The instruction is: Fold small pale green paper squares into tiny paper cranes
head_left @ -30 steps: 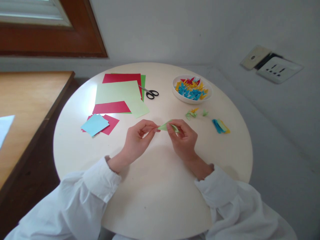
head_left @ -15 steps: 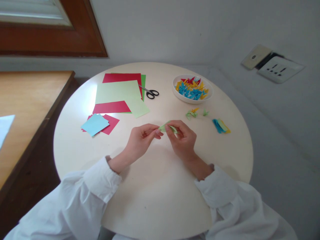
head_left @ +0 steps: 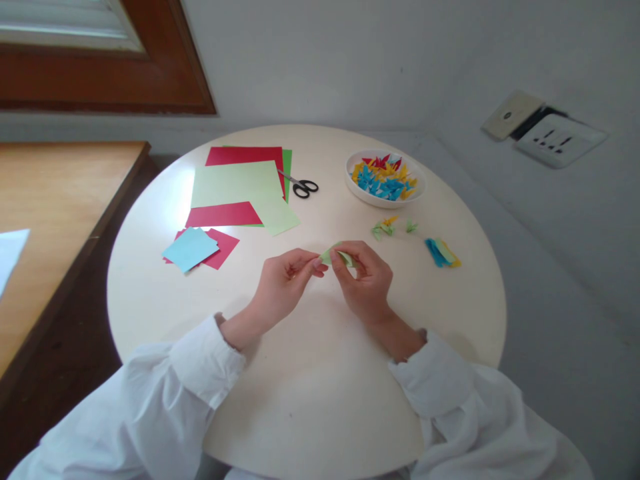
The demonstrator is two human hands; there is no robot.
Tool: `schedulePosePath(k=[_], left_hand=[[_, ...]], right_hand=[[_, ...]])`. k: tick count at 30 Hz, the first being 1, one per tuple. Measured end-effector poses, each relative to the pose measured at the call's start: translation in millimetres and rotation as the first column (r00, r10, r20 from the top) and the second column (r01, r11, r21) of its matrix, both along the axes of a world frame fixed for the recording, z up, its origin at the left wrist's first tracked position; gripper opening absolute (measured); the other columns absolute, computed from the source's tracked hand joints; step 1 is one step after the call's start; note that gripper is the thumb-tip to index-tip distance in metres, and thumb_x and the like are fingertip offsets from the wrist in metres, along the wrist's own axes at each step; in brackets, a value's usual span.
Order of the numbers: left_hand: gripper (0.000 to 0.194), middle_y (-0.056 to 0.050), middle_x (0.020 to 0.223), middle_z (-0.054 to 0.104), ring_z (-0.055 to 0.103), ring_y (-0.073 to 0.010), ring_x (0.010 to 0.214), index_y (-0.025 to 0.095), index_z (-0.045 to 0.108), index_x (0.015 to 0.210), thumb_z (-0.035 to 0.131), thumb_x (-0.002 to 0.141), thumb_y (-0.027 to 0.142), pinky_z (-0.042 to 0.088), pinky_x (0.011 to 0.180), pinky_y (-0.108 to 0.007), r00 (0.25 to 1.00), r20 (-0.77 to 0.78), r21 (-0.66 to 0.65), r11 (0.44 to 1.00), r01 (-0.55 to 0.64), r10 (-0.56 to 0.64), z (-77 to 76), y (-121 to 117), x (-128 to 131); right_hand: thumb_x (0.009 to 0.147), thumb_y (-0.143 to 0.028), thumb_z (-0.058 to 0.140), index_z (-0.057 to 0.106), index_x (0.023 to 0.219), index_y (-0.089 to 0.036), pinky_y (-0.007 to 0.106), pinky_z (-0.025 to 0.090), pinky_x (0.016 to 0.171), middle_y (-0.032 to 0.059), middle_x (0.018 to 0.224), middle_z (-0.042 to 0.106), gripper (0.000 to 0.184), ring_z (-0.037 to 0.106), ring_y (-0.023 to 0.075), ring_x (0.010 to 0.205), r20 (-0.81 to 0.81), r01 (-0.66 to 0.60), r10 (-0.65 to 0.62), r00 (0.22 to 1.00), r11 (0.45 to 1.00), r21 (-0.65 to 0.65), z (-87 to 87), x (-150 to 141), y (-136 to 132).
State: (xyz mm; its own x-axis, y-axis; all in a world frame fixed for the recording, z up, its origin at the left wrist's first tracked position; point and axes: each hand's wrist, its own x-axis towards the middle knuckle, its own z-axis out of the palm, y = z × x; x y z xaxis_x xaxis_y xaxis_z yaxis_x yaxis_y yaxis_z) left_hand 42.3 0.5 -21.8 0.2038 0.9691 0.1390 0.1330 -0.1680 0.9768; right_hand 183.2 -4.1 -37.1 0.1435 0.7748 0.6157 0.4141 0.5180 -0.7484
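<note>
A small piece of folded light green paper is held between my two hands, above the middle of the table. My left hand pinches its left end between thumb and fingers. On the other side my right hand grips it, thumb in front and fingers curled behind. Part of the paper is hidden by the right fingers, so its full shape does not show. Beyond my right hand lie a few small folded paper cranes, green and yellow, and a single green one.
A white bowl of red, yellow and blue paper cranes stands at the back right. Folded blue and yellow paper strips lie at right. Black-handled scissors rest beside large paper sheets. Small light blue squares top red ones at left.
Almost nothing differs. My left hand has shifted very slightly to the right, and both hands keep their hold on the green paper.
</note>
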Motion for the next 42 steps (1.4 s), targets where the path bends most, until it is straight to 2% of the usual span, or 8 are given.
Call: schedulePosePath(k=[11,23,27,34,42], left_hand=[[0.018,-0.006,0.071,0.07,0.066,-0.0156,0.066,0.015,0.065,0.075,0.057,0.08,0.03,0.051,0.06,-0.025,1.0,-0.019,0.019,1.0,-0.001,0.001,5.0,-2.2,0.3],[0.016,-0.006,0.069,0.068,0.063,-0.0145,0.064,0.014,0.062,0.074,0.057,0.078,0.029,0.049,0.058,-0.024,1.0,-0.01,0.015,1.0,0.004,-0.004,3.2,-1.3,1.0],[0.02,-0.006,0.069,0.067,0.063,-0.0148,0.064,0.014,0.062,0.074,0.058,0.078,0.033,0.049,0.058,-0.024,1.0,-0.001,-0.021,1.0,0.019,-0.019,3.2,-0.2,1.6],[0.027,-0.006,0.069,0.067,0.062,-0.0146,0.064,0.014,0.064,0.074,0.057,0.078,0.04,0.05,0.059,-0.024,0.997,0.02,-0.049,0.996,0.073,-0.072,1.1,3.8,2.5],[0.022,-0.005,0.062,0.065,0.06,-0.0128,0.058,0.014,0.061,0.068,0.057,0.077,0.033,0.048,0.055,-0.022,0.998,-0.063,-0.02,1.0,0.017,-0.019,-1.1,4.3,1.2]], right_hand=[[0.08,-0.022,0.058,0.061,0.079,-0.021,0.029,0.052,0.067,0.0018,0.078,0.065,0.004,0.061,0.0134,0.073,0.049,0.014,-0.015,0.999,1.0,0.023,-0.5,0.8,1.1],[0.079,-0.02,0.059,0.06,0.079,-0.021,0.027,0.052,0.064,0.0016,0.077,0.066,0.002,0.062,0.0135,0.072,0.145,0.043,-0.054,0.988,0.996,0.08,-0.6,0.1,3.5],[0.079,-0.021,0.058,0.06,0.077,-0.021,0.026,0.052,0.063,0.0015,0.076,0.066,0.004,0.062,0.0133,0.07,0.123,0.033,-0.037,0.992,0.999,0.033,-1.7,-0.7,4.3],[0.079,-0.022,0.057,0.06,0.075,-0.02,0.025,0.051,0.061,0.0007,0.073,0.065,0.005,0.061,0.0118,0.067,0.094,-0.055,0.057,0.994,0.998,-0.023,-2.3,-1.3,3.8],[0.078,-0.021,0.056,0.059,0.073,-0.019,0.023,0.05,0.058,0.0002,0.07,0.063,0.006,0.059,0.0113,0.064,0.098,-0.066,0.07,0.993,0.997,-0.048,-2.0,-3.2,3.7]])
